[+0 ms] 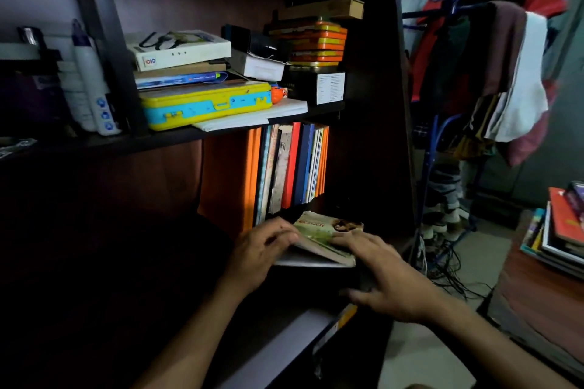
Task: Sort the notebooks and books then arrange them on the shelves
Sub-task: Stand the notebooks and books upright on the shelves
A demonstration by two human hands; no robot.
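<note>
Below the upright books [294, 164], the left hand [262, 249] grips a tilted book [319, 243], the right hand [376, 275] lies flat on it; poorly supported, it could slip off the shelf.

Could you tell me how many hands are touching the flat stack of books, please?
2: the left hand grips the stack of books at its left edge; the right hand rests on top, right side.
</note>
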